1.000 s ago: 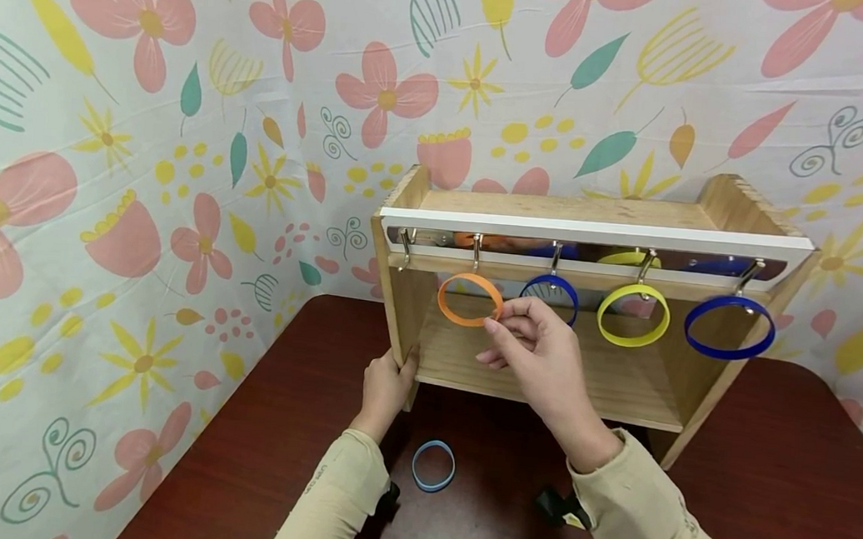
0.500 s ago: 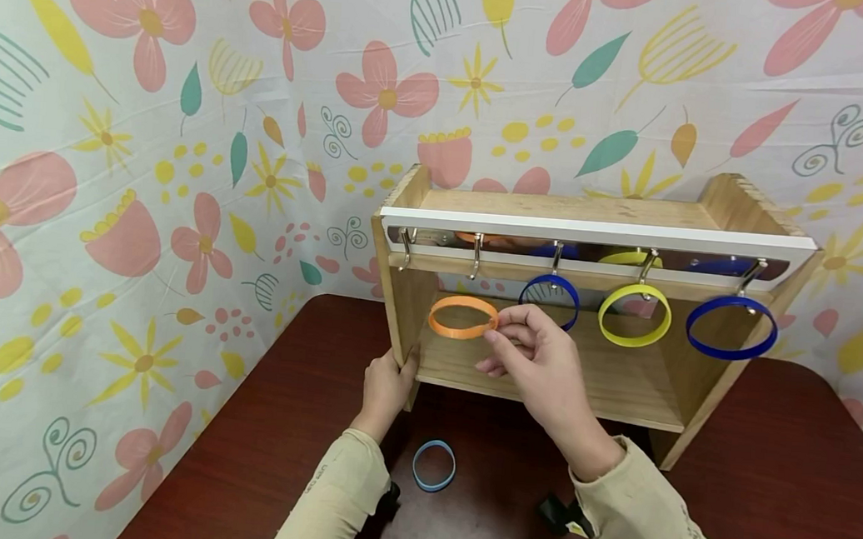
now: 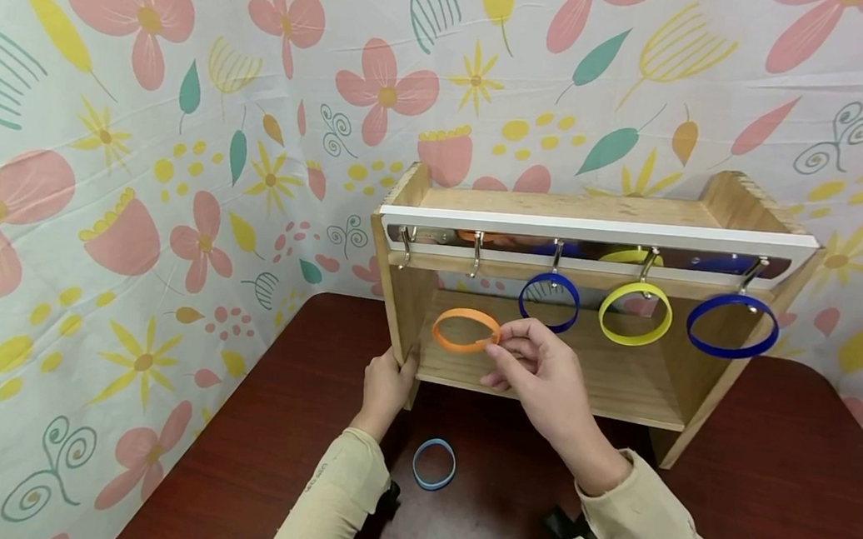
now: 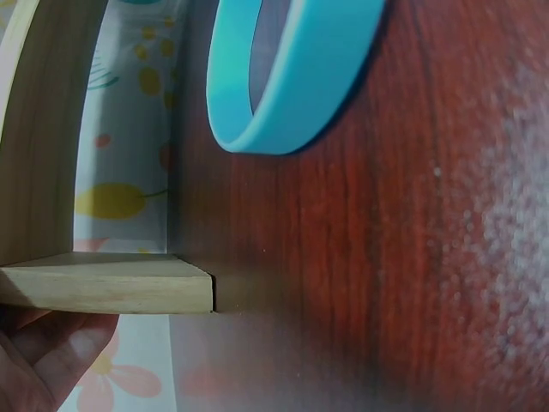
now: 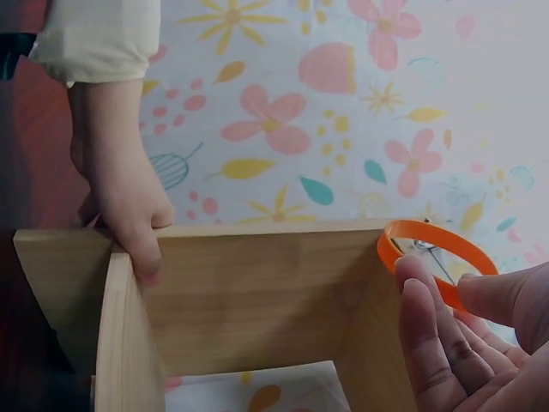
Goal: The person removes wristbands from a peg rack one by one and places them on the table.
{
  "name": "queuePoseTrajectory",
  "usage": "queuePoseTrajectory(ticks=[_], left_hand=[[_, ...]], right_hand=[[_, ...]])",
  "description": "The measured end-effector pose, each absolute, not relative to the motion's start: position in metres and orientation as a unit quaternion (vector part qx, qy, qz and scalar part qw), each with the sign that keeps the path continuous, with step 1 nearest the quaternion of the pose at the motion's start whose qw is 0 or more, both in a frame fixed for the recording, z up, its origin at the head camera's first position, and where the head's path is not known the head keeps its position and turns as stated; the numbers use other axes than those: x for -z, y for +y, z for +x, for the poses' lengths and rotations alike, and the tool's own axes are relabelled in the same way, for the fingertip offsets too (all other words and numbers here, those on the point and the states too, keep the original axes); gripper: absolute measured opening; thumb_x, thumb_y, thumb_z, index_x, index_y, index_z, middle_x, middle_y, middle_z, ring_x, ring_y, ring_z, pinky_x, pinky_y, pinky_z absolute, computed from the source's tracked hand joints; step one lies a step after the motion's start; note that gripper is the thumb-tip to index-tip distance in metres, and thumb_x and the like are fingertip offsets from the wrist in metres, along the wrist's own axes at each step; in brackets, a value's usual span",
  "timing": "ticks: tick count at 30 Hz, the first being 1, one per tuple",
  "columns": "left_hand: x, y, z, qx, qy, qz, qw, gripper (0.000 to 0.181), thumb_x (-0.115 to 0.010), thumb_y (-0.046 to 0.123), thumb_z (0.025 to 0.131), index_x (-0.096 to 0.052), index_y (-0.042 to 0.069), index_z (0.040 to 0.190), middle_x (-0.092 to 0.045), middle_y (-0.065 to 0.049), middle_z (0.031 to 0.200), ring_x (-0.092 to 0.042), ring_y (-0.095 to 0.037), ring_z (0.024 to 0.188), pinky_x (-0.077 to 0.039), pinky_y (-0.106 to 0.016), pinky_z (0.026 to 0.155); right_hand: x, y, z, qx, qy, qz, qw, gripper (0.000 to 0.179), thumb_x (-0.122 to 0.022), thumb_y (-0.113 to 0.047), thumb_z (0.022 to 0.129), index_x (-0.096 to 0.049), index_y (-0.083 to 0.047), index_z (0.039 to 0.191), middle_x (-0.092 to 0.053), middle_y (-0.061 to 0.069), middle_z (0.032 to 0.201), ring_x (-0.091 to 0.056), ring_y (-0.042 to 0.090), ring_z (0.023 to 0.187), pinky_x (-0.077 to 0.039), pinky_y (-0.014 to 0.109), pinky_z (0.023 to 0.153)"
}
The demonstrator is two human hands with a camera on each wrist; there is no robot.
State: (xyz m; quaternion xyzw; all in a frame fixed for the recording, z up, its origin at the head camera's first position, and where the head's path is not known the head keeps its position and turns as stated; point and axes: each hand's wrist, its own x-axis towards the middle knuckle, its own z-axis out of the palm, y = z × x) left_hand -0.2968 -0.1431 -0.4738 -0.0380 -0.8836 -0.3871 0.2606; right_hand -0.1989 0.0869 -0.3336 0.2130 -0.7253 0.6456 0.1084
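My right hand (image 3: 544, 373) pinches the edge of an orange silicone wristband (image 3: 456, 348) between thumb and fingers. It holds the band in front of the wooden shelf (image 3: 604, 382), below the second metal hook (image 3: 477, 256) from the left. In the right wrist view the orange wristband (image 5: 388, 253) overlaps the shelf's corner. My left hand (image 3: 386, 387) grips the lower front of the shelf's left side panel, with the thumb on the inner side in the right wrist view. A light blue wristband (image 3: 433, 488) lies on the table, near my left forearm.
A blue wristband (image 3: 576, 303), a yellow one (image 3: 625, 341) and a dark blue one (image 3: 730, 352) hang from the three right-hand hooks. The hook rail (image 3: 600, 228) runs across the shelf's front. Flower-printed cloth (image 3: 224, 121) stands behind the dark red table (image 3: 240, 423).
The orange wristband has come off the second hook and moved down with my right hand, tilting flatter. My left hand stays on the shelf.
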Motion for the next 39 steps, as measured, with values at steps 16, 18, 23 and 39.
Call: queuePoseTrajectory(ticks=[16,18,23,39], left_hand=[[0.473,-0.143,-0.297,0.385,-0.886,-0.029,0.255,0.032,-0.058,0.037,0.098,-0.063,0.012,0.078,-0.061,-0.001,0.057,-0.055,-0.012,0.045,-0.045,-0.028,0.043],[0.473,-0.143,-0.296,0.384,-0.887,-0.025,0.255,0.032,-0.058,0.036,0.098,-0.063,0.012,0.078,-0.062,-0.002,0.058,-0.056,-0.013,0.046,-0.046,-0.029,0.043],[0.472,-0.142,-0.295,0.382,-0.888,-0.016,0.255,0.032,-0.059,0.036,0.097,-0.064,0.011,0.077,-0.064,-0.005,0.060,-0.058,-0.015,0.047,-0.047,-0.030,0.044],[0.473,-0.141,-0.296,0.374,-0.889,-0.022,0.263,0.030,-0.059,0.033,0.098,-0.067,0.008,0.083,-0.065,-0.008,0.062,-0.060,-0.017,0.047,-0.047,-0.029,0.043]], right_hand=[[0.347,0.097,-0.194,-0.633,-0.744,0.191,0.096,0.020,-0.066,-0.012,0.095,-0.057,0.002,0.105,-0.071,0.016,0.093,-0.069,0.022,0.063,-0.056,0.034,0.059],[0.349,0.098,-0.193,-0.632,-0.746,0.188,0.092,0.021,-0.066,-0.013,0.094,-0.058,0.002,0.104,-0.071,0.017,0.093,-0.069,0.023,0.064,-0.056,0.035,0.059],[0.355,0.103,-0.191,-0.632,-0.749,0.182,0.080,0.021,-0.066,-0.014,0.094,-0.058,0.002,0.105,-0.070,0.020,0.095,-0.069,0.026,0.065,-0.056,0.034,0.060],[0.367,0.110,-0.189,-0.625,-0.762,0.157,0.061,0.023,-0.067,-0.014,0.094,-0.058,0.003,0.106,-0.070,0.021,0.096,-0.069,0.025,0.065,-0.056,0.034,0.060]])
